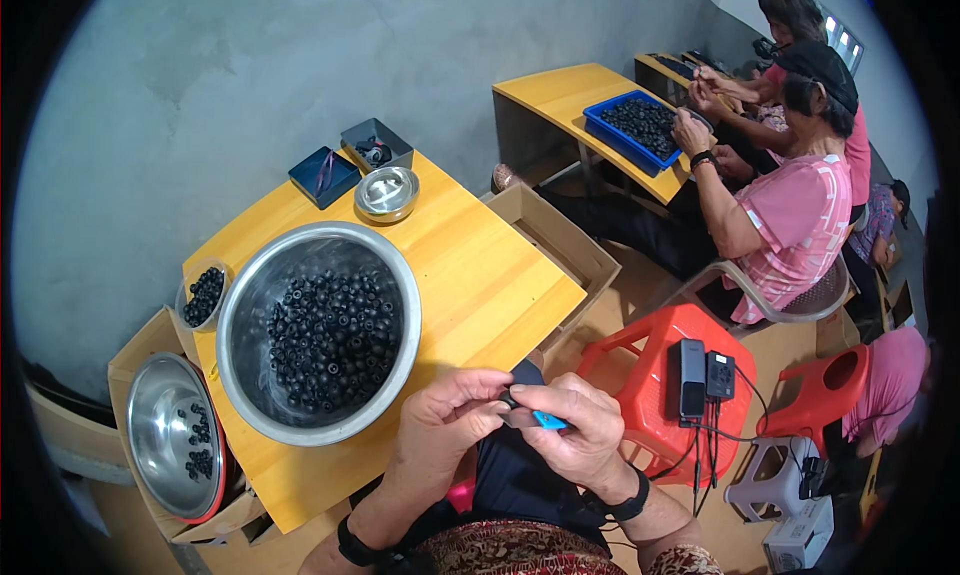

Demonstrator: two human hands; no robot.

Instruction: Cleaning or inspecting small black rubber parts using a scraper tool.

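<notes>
both hands (pixel 520 420) clenched on a small black piece (pixel 510 400), pinched between their grips

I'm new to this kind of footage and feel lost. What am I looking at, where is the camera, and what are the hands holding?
The one picture comes from a fisheye camera worn on a person's head, looking down, so straight edges bend. No machine here: the left hand and right hand meet above the lap, pinching a small black part and a blue-handled tool. In front is a yellow table with a large steel bowl of small black rings, a small bowl of more, and an empty steel dish. Other people work at a second table to the right.
</notes>
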